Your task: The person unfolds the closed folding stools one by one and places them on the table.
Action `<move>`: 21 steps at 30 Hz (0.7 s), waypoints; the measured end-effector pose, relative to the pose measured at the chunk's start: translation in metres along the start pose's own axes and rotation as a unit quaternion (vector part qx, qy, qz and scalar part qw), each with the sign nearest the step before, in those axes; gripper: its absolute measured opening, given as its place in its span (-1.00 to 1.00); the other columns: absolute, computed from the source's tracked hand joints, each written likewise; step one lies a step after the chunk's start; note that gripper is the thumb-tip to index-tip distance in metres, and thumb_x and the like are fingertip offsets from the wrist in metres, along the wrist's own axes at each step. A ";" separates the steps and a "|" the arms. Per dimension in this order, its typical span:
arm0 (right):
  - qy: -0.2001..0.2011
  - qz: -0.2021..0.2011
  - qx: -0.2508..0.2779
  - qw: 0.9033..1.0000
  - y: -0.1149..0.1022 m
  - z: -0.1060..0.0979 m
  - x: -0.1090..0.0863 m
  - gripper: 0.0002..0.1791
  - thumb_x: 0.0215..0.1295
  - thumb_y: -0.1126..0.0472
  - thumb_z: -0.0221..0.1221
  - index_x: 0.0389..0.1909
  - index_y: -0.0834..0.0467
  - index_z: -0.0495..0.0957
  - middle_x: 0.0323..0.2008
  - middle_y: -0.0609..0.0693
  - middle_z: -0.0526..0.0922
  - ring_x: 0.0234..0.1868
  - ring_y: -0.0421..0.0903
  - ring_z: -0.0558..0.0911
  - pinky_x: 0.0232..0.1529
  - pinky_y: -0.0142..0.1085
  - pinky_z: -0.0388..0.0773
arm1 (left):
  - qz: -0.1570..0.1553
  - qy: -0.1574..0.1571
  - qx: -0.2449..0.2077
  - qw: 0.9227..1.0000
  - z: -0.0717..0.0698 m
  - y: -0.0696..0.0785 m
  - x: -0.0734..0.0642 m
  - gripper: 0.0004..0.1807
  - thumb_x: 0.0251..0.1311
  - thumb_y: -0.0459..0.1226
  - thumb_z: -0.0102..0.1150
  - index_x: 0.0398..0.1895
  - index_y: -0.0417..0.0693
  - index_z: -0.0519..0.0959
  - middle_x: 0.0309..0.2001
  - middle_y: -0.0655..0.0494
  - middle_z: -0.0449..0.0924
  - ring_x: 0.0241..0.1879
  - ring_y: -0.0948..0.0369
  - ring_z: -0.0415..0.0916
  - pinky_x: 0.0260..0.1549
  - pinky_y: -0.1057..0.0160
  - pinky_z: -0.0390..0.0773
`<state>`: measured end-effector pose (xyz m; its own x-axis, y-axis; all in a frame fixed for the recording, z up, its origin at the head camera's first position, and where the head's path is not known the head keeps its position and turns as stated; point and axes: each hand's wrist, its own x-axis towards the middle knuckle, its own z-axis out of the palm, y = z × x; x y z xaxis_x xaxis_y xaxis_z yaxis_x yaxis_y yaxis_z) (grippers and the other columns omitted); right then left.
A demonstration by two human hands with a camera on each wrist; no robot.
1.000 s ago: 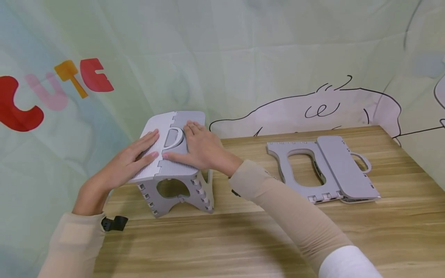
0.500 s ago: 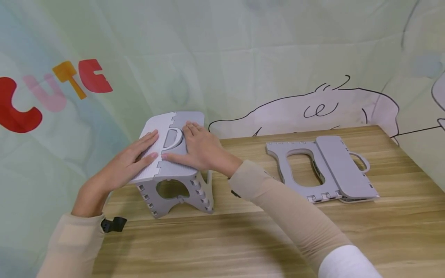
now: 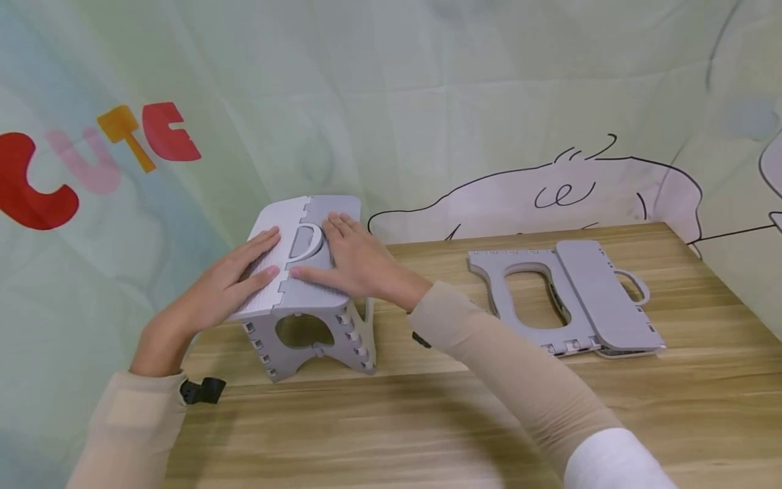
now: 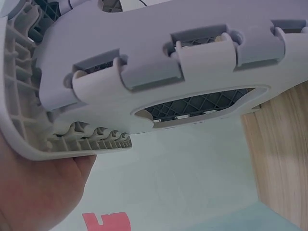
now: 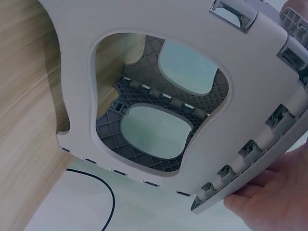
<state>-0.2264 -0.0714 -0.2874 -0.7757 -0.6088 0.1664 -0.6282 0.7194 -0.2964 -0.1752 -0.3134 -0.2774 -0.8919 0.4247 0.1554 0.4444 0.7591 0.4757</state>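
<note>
The unfolded stool [image 3: 313, 293] stands upright on the table [image 3: 391, 428]. The left hand [image 3: 221, 285] rests on the left half of its top, the right hand [image 3: 357, 261] on the right half, beside the handle [image 3: 317, 238]. Fingers are extended; neither hand grips anything. The folded stool [image 3: 601, 295] lies flat, to the right.

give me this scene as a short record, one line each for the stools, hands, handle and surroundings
standing stool: unfolded and upright, on the left part of the table
folded stool: flat on the table, right of the standing one
left hand: fingers extended, resting on top of the standing stool, left half
right hand: fingers extended, resting on top of the same stool, right half
handle: on the standing stool's top, between the two hands
backdrop: pale green, printed, behind the table
</note>
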 end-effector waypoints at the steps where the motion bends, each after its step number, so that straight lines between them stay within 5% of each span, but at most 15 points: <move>1: 0.003 -0.002 0.013 1.000 0.002 0.000 -0.001 0.11 0.33 -0.51 -0.11 0.54 0.30 0.03 0.54 0.18 0.03 0.55 0.03 -0.01 0.52 -0.24 -0.10 | 0.000 0.001 -0.002 1.000 0.000 0.000 0.000 -0.32 0.51 -0.10 -0.03 0.58 -0.07 0.07 0.58 -0.04 -0.06 0.54 -0.10 -0.17 0.34 -0.41 -0.02; 12: 0.054 -0.002 0.137 0.989 0.025 -0.020 -0.016 -0.12 0.42 -0.33 0.02 0.49 0.23 0.20 0.42 0.12 0.34 0.40 -0.03 0.35 0.38 -0.25 0.30 | -0.032 0.008 -0.013 0.999 -0.001 0.006 0.001 -0.30 0.48 -0.06 0.01 0.59 0.04 0.08 0.57 -0.04 -0.02 0.54 -0.04 -0.13 0.38 -0.31 0.02; 21: 0.070 0.014 0.153 0.986 0.051 -0.032 -0.030 -0.18 0.45 -0.30 0.00 0.48 0.20 0.24 0.43 0.08 0.32 0.46 -0.04 0.25 0.44 -0.23 0.21 | -0.042 0.009 0.008 0.999 0.000 0.017 0.005 -0.28 0.46 0.00 0.01 0.60 0.12 0.07 0.56 -0.09 -0.02 0.53 -0.08 -0.11 0.37 -0.34 0.02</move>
<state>-0.2368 -0.0056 -0.2774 -0.8064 -0.5231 0.2760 -0.5758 0.5878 -0.5682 -0.1722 -0.2985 -0.2688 -0.9271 0.3509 0.1319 0.3699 0.7991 0.4740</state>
